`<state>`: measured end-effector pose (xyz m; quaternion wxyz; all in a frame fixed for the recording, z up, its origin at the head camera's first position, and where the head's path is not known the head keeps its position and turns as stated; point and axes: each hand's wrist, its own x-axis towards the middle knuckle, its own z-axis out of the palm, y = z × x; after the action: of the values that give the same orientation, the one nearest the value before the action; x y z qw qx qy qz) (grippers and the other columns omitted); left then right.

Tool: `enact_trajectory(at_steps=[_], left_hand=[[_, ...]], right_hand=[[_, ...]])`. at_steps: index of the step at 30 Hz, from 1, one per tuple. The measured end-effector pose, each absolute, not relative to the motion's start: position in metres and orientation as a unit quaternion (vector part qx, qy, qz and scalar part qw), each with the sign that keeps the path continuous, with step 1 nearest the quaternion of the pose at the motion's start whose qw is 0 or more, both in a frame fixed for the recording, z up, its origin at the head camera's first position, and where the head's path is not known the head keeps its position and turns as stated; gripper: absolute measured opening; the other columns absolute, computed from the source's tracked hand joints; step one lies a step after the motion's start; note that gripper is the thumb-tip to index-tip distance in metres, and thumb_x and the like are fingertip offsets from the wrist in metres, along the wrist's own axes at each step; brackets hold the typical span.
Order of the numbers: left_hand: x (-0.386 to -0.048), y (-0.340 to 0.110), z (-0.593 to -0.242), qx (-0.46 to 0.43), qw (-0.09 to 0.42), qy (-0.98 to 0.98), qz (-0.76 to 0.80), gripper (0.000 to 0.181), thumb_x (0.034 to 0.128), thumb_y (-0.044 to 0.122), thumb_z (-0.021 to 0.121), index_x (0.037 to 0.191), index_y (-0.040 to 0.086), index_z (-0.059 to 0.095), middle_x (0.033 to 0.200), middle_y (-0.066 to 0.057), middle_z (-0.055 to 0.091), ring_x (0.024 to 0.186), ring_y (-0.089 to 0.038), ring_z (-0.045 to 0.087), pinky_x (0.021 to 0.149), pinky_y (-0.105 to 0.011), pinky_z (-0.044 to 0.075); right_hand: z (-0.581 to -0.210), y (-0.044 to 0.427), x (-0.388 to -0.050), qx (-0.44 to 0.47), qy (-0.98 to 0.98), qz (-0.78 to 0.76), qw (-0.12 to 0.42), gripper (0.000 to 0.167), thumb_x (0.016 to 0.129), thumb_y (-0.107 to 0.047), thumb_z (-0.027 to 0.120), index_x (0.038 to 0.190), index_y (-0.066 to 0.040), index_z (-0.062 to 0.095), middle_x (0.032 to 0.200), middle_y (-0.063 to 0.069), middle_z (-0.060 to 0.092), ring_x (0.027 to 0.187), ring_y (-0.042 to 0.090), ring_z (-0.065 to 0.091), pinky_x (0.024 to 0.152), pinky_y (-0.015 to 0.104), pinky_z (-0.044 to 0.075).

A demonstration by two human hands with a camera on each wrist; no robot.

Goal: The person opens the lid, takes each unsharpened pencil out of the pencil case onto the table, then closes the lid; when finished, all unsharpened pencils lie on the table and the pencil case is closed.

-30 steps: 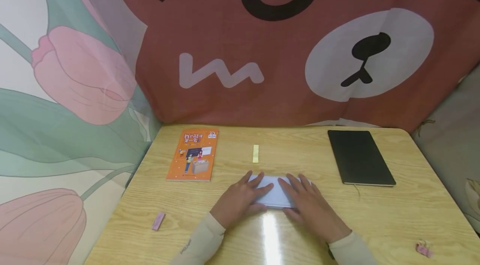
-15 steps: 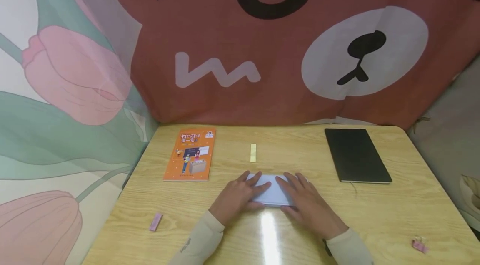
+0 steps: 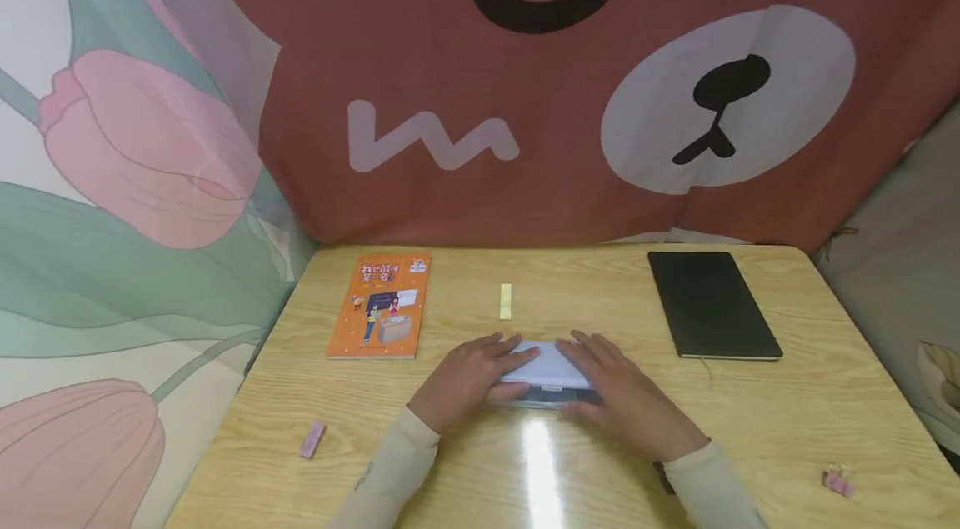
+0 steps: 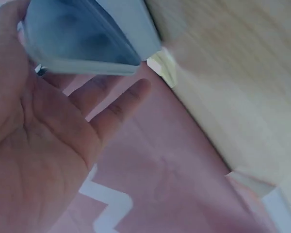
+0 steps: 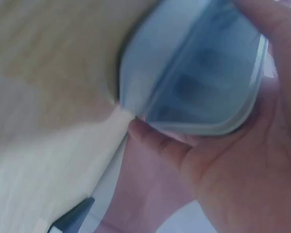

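Head view, case: one pale-blue case (image 3: 555, 371), near the middle of the tabletop (image 3: 600, 287), before the person; beneath the lid (image 3: 546, 361) its near side shows a dark gap and a small whitish tab (image 3: 552, 388).
Head view, step in hand: opening the case, as we judge it, since the lid's near edge stands parted from the body; the next move calls, we think, for raising that edge further while the body is kept steady.
Head view, case direction: long axis runs left to right across the person's front; the tabbed long side faces the person.
Head view, left hand (image 3: 465, 379): holds the left end, fingers on the lid, thumb at the near side.
Head view, right hand (image 3: 630, 396): holds the right end in like fashion, thumb at the near side.
Head view, other stock: orange book (image 3: 381, 306), yellow strip (image 3: 506, 301), black notebook (image 3: 714, 304), pink block (image 3: 312, 440), small pink item (image 3: 837, 481) that we cannot identify.
Left wrist view, grip: thumb meets the case's near side; other fingers reach past its end, moderately spread.
Right wrist view, grip: thumb lies along the translucent body, a fingertip by the far corner; contents are too blurred for us to tell.
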<state>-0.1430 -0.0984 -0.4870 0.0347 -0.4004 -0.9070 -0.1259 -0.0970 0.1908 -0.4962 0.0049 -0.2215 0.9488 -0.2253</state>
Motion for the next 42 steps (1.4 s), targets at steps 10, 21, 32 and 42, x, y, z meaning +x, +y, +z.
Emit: enact_trajectory(at_steps=[10,21,32,42], left_hand=[[-0.145,-0.103,-0.481,-0.341,0.046,-0.904,-0.252,0.038,0.1154,0.047,0.056,0.146,0.025,0.06,0.144,0.003,0.074,0.123,-0.016,0.074,0.099,-0.043,0.064],[-0.139,-0.118,-0.491,-0.343,0.093,-0.914,-0.196,0.053,0.0997,0.041,0.084,0.145,0.027,0.06,0.178,-0.008,0.038,0.149,-0.031,0.056,0.108,-0.054,0.06],[-0.144,-0.119,-0.497,-0.305,0.071,-0.939,-0.14,0.106,0.0843,0.052,0.094,0.171,0.026,0.04,0.177,-0.013,0.04,0.15,-0.04,0.055,0.113,-0.062,0.055],[-0.147,-0.121,-0.491,-0.294,0.029,-0.946,-0.13,0.125,0.0821,0.064,0.09,0.177,0.014,0.026,0.182,-0.013,0.031,0.158,-0.048,0.045,0.124,-0.068,0.044]], right_hand=[[-0.481,0.207,-0.113,-0.185,0.938,-0.292,0.001,0.046,0.113,-0.051,0.058,0.145,-0.02,0.069,0.146,0.002,0.07,0.134,0.028,0.069,0.111,0.059,0.057],[-0.478,0.216,-0.133,-0.165,0.93,-0.327,0.013,0.032,0.115,-0.046,0.057,0.132,-0.02,0.066,0.123,-0.004,0.075,0.11,0.016,0.069,0.1,0.049,0.061],[-0.48,0.216,-0.137,-0.153,0.929,-0.336,-0.022,0.05,0.118,-0.04,0.053,0.157,-0.009,0.049,0.157,0.016,0.056,0.145,0.04,0.057,0.117,0.067,0.049],[-0.469,0.202,-0.136,-0.212,0.938,-0.23,-0.147,0.026,0.097,-0.016,0.087,0.118,-0.01,0.073,0.113,0.004,0.068,0.104,0.024,0.066,0.093,0.048,0.062]])
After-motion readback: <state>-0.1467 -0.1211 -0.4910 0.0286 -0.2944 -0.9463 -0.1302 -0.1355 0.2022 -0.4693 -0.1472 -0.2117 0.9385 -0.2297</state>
